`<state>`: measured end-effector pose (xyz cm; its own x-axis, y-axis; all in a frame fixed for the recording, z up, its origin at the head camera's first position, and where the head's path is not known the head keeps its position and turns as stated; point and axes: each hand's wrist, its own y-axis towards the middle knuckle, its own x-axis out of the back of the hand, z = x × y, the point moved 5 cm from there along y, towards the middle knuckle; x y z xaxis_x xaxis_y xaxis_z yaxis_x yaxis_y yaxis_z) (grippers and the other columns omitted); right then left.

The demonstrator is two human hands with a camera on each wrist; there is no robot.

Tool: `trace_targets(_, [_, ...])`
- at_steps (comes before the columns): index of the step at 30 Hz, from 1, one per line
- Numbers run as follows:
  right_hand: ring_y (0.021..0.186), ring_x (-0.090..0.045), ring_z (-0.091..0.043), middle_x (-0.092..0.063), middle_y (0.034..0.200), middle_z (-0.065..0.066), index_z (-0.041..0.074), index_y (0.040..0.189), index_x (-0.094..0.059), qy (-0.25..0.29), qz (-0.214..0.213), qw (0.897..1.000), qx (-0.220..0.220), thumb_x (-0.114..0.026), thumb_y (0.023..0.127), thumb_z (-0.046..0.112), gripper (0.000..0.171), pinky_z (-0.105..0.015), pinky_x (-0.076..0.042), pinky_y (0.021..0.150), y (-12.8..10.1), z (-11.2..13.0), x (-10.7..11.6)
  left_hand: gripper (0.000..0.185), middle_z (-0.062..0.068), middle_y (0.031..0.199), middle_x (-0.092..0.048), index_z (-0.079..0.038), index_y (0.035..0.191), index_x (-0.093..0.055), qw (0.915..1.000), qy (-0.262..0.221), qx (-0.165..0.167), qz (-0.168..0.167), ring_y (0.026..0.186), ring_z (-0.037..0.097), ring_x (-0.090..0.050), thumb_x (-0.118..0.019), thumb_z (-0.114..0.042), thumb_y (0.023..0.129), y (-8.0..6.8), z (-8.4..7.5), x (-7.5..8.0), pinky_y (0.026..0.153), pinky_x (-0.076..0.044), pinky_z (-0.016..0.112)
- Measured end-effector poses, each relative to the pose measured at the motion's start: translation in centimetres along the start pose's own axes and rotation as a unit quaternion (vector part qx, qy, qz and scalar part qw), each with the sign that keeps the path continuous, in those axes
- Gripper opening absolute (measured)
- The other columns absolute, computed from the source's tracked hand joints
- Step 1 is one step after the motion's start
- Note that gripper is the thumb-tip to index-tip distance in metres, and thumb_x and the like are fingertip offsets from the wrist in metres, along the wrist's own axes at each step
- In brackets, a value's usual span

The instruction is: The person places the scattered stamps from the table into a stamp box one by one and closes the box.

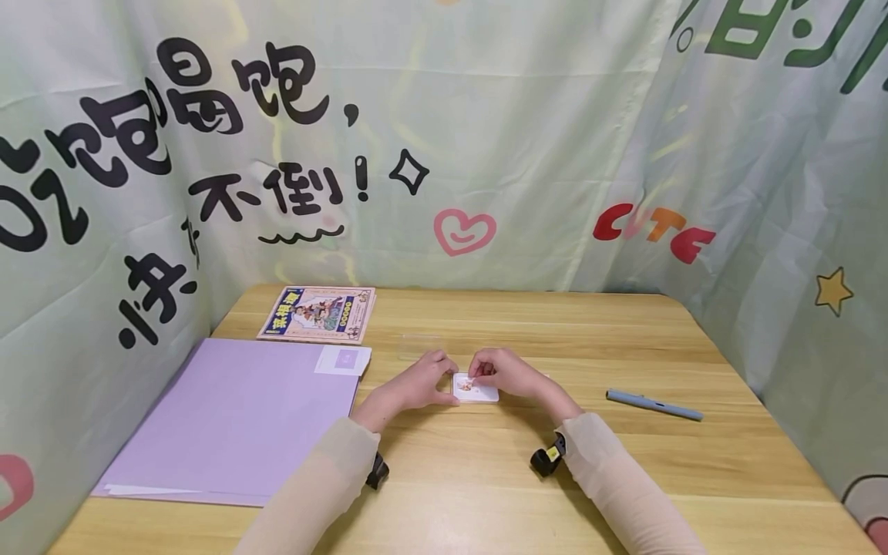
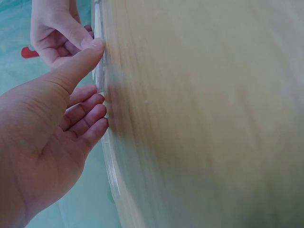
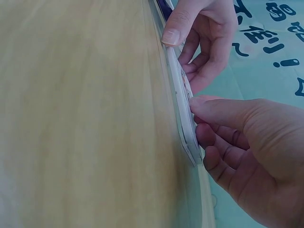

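Observation:
A small stack of white picture cards (image 1: 488, 393) lies flat on the table in front of me, in what looks like a shallow clear case (image 2: 100, 78). My left hand (image 1: 422, 381) grips the left end of this stack, thumb on the near side and fingers on the far side. From the right, my right hand (image 1: 509, 371) reaches over the top card, its thumb and curled fingers pinching at the card's face beside a small printed picture. The right wrist view shows both thumbs against the stack's edge; the right index fingertip is hidden there.
A faint clear plastic piece (image 1: 420, 344) lies behind my left hand. To the left are a large purple folder (image 1: 243, 416) with a small white card (image 1: 343, 360) on its corner, and a pink illustrated booklet (image 1: 319, 314). A blue-grey pen (image 1: 654, 405) lies to the right. Printed curtains surround the table.

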<state>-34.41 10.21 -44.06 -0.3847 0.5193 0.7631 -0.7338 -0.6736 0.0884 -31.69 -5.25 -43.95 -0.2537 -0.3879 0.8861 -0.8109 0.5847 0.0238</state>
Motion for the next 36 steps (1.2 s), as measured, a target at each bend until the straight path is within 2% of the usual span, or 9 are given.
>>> trace_targets(13, [0.080, -0.057, -0.006, -0.068, 0.090, -0.004, 0.002, 0.092, -0.066, -0.031, 0.002, 0.999, 0.007, -0.066, 0.092, 0.010, 0.008, -0.018, -0.050, 0.074, -0.1, 0.3, 0.1, 0.053, 0.009, 0.119, -0.055, -0.001, 0.123, -0.061, 1.0000, 0.001, 0.001, -0.001, 0.113, 0.022, -0.050, -0.078, -0.031, 0.083, 0.0, 0.0, 0.0, 0.105, -0.045, 0.039])
trace_targets(20, [0.079, -0.056, -0.006, -0.067, 0.089, -0.005, 0.006, 0.093, -0.066, -0.020, -0.004, 1.000, 0.005, -0.067, 0.090, 0.004, 0.004, -0.018, -0.050, 0.073, -0.1, 0.2, 0.2, 0.052, 0.009, 0.118, -0.055, -0.001, 0.123, -0.061, 1.0000, -0.003, 0.002, 0.000, 0.112, 0.022, -0.050, -0.078, -0.030, 0.083, -0.1, -0.2, 0.1, 0.105, -0.045, 0.039])
trace_targets(27, [0.081, -0.057, -0.007, -0.066, 0.090, -0.004, 0.006, 0.094, -0.066, -0.008, -0.014, 1.000, -0.001, -0.067, 0.091, 0.010, 0.005, -0.019, -0.050, 0.074, -0.7, 0.1, 0.6, 0.052, 0.010, 0.119, -0.056, 0.000, 0.123, -0.061, 1.0000, -0.008, 0.003, 0.002, 0.112, 0.023, -0.051, -0.078, -0.029, 0.083, -0.2, -0.4, 0.2, 0.106, -0.045, 0.040])
trace_targets(36, [0.081, -0.057, -0.008, -0.067, 0.088, -0.004, 0.006, 0.093, -0.067, -0.018, -0.034, 0.999, -0.007, -0.067, 0.091, 0.010, 0.005, -0.020, -0.050, 0.073, -1.7, -0.3, 1.5, 0.052, 0.009, 0.119, -0.056, -0.002, 0.123, -0.061, 1.0000, -0.007, 0.006, 0.000, 0.112, 0.023, -0.052, -0.079, -0.030, 0.082, -0.2, -0.2, 0.1, 0.105, -0.046, 0.041])
